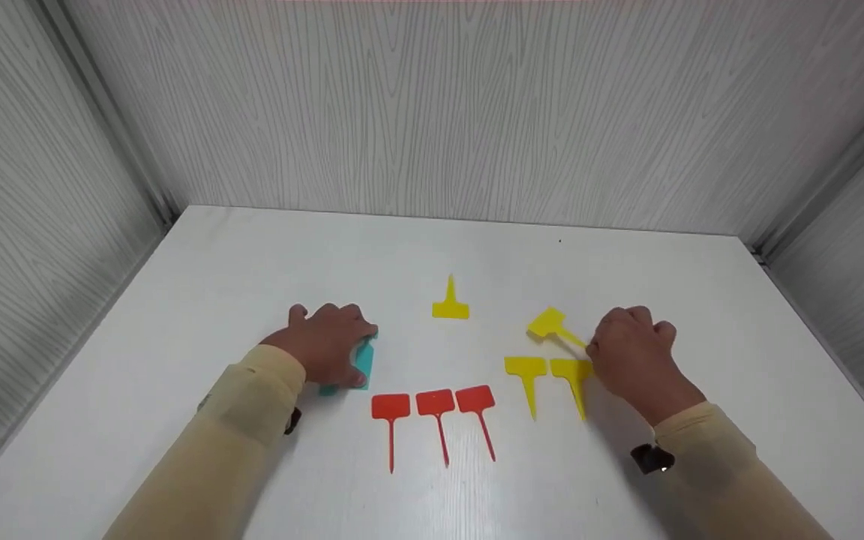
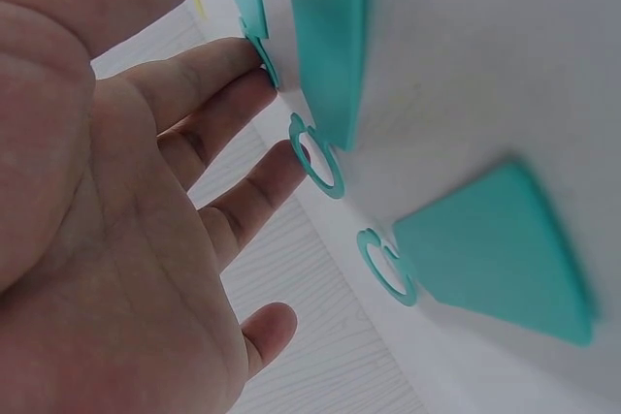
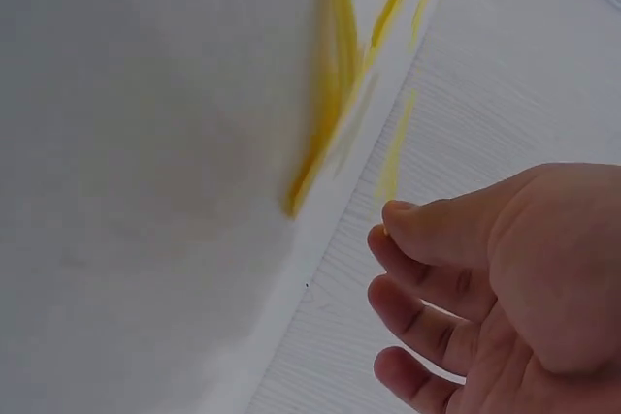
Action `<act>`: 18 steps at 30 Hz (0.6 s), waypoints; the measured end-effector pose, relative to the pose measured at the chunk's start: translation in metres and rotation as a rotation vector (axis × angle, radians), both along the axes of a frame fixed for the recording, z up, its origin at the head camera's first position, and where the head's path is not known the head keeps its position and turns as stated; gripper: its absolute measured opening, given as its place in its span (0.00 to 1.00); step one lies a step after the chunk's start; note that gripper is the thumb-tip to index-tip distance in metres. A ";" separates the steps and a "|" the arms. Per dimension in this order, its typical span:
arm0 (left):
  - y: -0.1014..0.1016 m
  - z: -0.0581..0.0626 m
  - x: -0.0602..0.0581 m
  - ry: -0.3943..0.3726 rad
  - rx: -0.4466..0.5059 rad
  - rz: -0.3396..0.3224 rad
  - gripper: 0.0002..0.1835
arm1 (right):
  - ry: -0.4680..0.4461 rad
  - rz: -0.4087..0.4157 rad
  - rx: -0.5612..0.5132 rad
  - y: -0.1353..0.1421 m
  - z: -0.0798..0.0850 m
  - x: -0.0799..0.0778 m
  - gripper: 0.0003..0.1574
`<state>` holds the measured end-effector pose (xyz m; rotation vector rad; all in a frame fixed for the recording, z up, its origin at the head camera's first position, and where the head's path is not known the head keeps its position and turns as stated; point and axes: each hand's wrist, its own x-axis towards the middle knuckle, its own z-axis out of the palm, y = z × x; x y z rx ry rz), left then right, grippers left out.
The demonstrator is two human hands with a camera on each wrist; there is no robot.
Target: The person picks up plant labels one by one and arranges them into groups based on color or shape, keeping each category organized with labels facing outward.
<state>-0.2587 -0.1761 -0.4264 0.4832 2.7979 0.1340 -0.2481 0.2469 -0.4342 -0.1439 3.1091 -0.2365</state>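
My left hand (image 1: 325, 345) is spread over several teal tags with ring ends, the fingers reaching across them. One teal tag (image 1: 365, 361) shows between thumb and forefinger in the head view; the hand hides most of the others. In the left wrist view, a fingertip touches a tag's ring, and another teal tag (image 2: 495, 254) lies flat beside the hand. My right hand (image 1: 631, 356) pinches a yellow T-shaped plant label (image 1: 548, 322) by its stem end, between thumb and forefinger. The label's wide head points to the left, tilted above the table.
Two yellow labels (image 1: 526, 366) lie side by side, stems toward me, just left of the right hand. Farther back is a single yellow label (image 1: 451, 309), stem pointing away. Three red labels (image 1: 391, 407) form a row at the front. Grained panels (image 1: 402, 112) enclose the white table (image 1: 312, 262).
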 end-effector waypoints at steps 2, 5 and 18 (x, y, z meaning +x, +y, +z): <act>0.000 0.000 0.000 -0.003 -0.002 0.004 0.50 | 0.003 -0.044 0.023 0.005 -0.002 0.005 0.12; -0.001 0.000 0.000 -0.008 -0.003 0.006 0.50 | 0.004 -0.088 0.081 0.014 -0.003 0.012 0.13; -0.004 0.001 -0.003 -0.018 0.002 -0.008 0.47 | -0.188 -0.172 0.079 0.037 -0.004 0.039 0.07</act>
